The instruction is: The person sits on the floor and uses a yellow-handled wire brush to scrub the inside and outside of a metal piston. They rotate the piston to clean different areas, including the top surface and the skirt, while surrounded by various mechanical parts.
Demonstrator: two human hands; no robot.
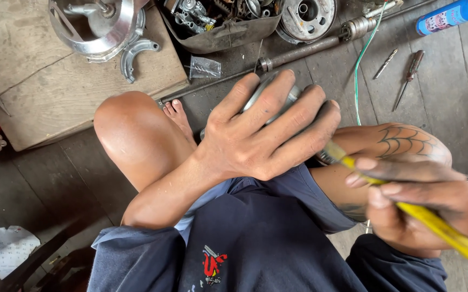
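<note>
My left hand (269, 130) lies spread over a round grey metal part (265, 87), gripping it against my knees; only the part's rim shows between the fingers. My right hand (429, 203) is closed around a yellow-handled tool (439, 227), whose tip (328, 154) meets the metal part under my left fingers. The tool's working end is hidden by my left hand. I sit on the floor with both knees up, in dark blue shorts.
A wooden board (55, 81) at the upper left carries a shiny metal hub (96, 24) and a curved brake shoe (134, 54). A tray of small parts (218, 21), a long steel rod (299, 54), a blue spray can (450, 15), a screwdriver (407, 75) and a green wire (361, 65) lie on the floor.
</note>
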